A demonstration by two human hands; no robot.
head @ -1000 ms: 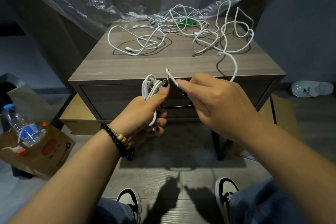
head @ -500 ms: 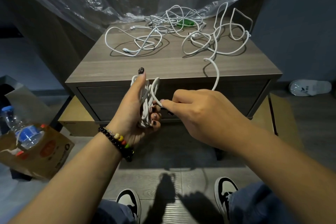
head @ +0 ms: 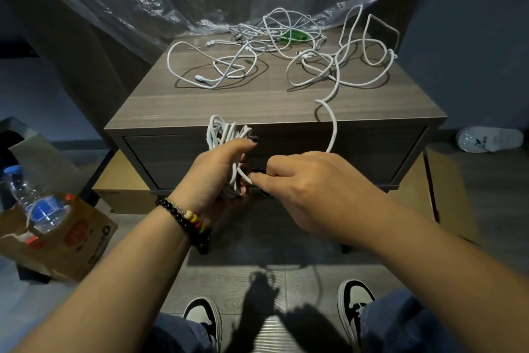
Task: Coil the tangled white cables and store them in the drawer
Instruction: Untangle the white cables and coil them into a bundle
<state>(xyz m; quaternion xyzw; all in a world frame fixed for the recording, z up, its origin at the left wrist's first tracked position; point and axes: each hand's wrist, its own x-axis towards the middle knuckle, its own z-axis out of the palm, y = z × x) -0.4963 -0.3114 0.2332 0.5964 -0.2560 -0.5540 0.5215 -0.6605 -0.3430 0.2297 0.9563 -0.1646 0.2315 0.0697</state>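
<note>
Change: since half a second ago the left hand (head: 217,172) has closed its thumb over the coil (head: 226,149).
Head view, left fingers: curled round coil, before the shut drawer (head: 357,149).
Right hand (head: 312,189): fingers pinch the cable strand (head: 333,126).
Tangled cables (head: 286,49): on tabletop (head: 229,103).

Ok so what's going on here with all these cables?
A person is winding a white cable into a coil. The left hand grips the coil in front of the nightstand, while the right hand pinches the free strand, which trails up to the tangled cables on top. Most of the cable is not yet coiled, and the drawer is closed.
</note>
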